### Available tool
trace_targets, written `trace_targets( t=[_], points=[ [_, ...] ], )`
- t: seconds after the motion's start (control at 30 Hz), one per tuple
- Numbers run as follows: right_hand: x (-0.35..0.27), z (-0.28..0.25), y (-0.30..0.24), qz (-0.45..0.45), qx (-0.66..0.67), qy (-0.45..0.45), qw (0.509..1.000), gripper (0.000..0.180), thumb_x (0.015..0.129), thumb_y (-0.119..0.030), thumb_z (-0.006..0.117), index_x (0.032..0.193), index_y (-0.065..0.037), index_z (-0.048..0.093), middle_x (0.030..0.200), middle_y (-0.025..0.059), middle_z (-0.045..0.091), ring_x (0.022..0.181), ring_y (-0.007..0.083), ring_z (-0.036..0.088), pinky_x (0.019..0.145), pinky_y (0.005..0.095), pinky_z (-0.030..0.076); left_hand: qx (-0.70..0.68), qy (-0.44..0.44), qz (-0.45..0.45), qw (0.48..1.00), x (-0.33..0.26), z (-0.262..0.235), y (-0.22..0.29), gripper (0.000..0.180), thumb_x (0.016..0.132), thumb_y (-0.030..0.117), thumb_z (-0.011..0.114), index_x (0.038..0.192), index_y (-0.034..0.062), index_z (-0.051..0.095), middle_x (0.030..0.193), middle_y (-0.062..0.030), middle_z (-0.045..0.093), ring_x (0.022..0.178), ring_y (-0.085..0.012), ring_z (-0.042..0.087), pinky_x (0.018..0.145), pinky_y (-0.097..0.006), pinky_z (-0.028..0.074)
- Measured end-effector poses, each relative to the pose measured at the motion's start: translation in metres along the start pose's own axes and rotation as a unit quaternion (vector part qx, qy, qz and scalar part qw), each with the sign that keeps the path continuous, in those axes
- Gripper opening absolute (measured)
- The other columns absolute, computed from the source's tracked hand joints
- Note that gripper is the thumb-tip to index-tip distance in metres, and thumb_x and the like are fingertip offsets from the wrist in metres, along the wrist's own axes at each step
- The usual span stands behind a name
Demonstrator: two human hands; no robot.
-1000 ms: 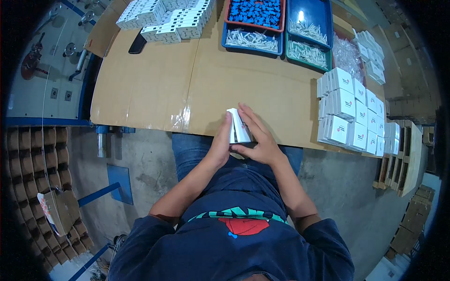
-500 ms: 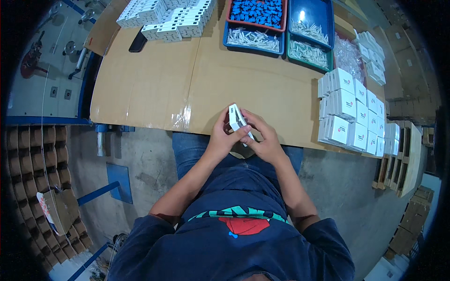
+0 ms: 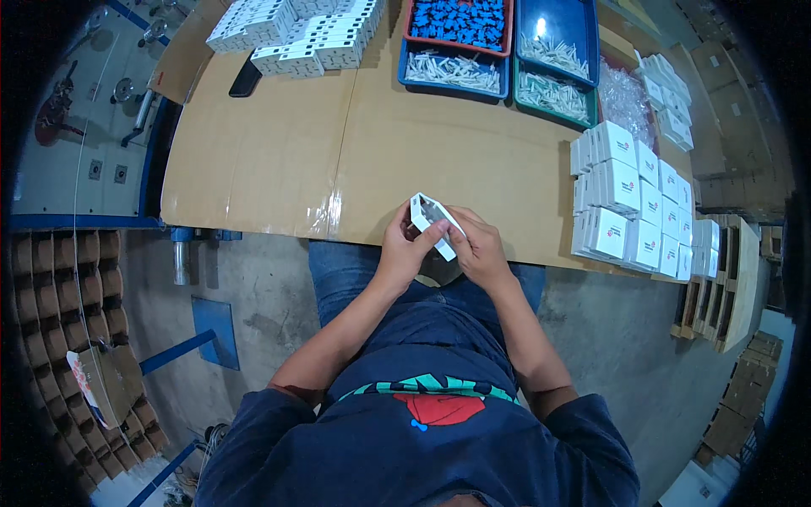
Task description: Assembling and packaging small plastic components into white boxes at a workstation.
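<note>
Both hands clamp one small white carton, held just above the near edge of the worktop, about midway along it. The left hand grips the carton's left side, thumb and fingers closed on its wall. The right hand pinches the right side and lower end, fingers curled tight together. The carton is half formed: its walls stand skewed into a diamond and the dark hollow shows through the open face. Whether an end flap is tucked cannot be told.

Risk, as judged: the thin board may crease or tear if the hands squeeze the skewed walls unevenly. The carton hangs over the worktop's near edge, above the person's lap; a slack grip would drop it to the floor. A flap forced at an angle would likely buckle.

Farther out, finished white boxes stand stacked along the right edge. More white boxes lie in rows at the far left corner, with a dark phone beside them. Along the far edge sit a red tray of blue parts, a blue tray of white pieces below it, and a green tray of similar pieces to their right. Clear bags lie between the trays and the stack.
</note>
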State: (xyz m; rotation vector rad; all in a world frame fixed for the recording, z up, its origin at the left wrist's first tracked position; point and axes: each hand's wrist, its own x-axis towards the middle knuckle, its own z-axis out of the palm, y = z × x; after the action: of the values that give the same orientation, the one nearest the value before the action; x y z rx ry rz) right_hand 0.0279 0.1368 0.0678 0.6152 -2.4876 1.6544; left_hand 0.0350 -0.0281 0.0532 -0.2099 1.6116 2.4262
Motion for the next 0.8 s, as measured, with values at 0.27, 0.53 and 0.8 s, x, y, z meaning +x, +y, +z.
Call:
trace_targets(
  t=[0.27, 0.53, 0.8],
  points=[
    [0.004, -0.006, -0.003, 0.088, 0.049, -0.047, 0.994, 0.046, 0.097, -0.019, 0.067, 0.138, -0.002, 0.060, 0.127, 0.0200, 0.067, 0.119, 0.0334, 0.065, 0.099, 0.0385, 0.052, 0.007, 0.051, -0.066, 0.996, 0.007, -0.002, 0.003, 0.043, 0.098, 0.037, 0.072, 0.123, 0.0045, 0.059, 0.107, -0.0050, 0.066, 0.093, -0.0130, 0.065, 0.080, -0.030, 0.056],
    [0.001, -0.006, 0.002, 0.047, 0.058, -0.054, 0.996, 0.072, 0.084, -0.024, 0.082, 0.148, -0.006, 0.052, 0.152, 0.0162, 0.052, 0.140, 0.0290, 0.051, 0.114, 0.0403, 0.042, -0.132, -0.020, -0.247, 0.960, 0.002, 0.006, 0.047, 0.073, 0.097, 0.075, 0.045, 0.130, 0.0105, 0.052, 0.112, -0.0085, 0.064, 0.098, -0.0190, 0.067, 0.082, -0.038, 0.057],
    [0.006, -0.010, -0.014, 0.047, 0.086, -0.040, 0.994, 0.067, 0.084, -0.026, 0.082, 0.142, -0.004, 0.056, 0.140, 0.0165, 0.057, 0.132, 0.0324, 0.055, 0.110, 0.0406, 0.044, -0.155, -0.064, -0.245, 0.955, -0.011, 0.020, 0.040, 0.079, 0.100, 0.076, 0.033, 0.144, 0.0114, 0.047, 0.129, -0.0098, 0.059, 0.116, -0.0236, 0.061, 0.100, -0.042, 0.050]
  ],
)
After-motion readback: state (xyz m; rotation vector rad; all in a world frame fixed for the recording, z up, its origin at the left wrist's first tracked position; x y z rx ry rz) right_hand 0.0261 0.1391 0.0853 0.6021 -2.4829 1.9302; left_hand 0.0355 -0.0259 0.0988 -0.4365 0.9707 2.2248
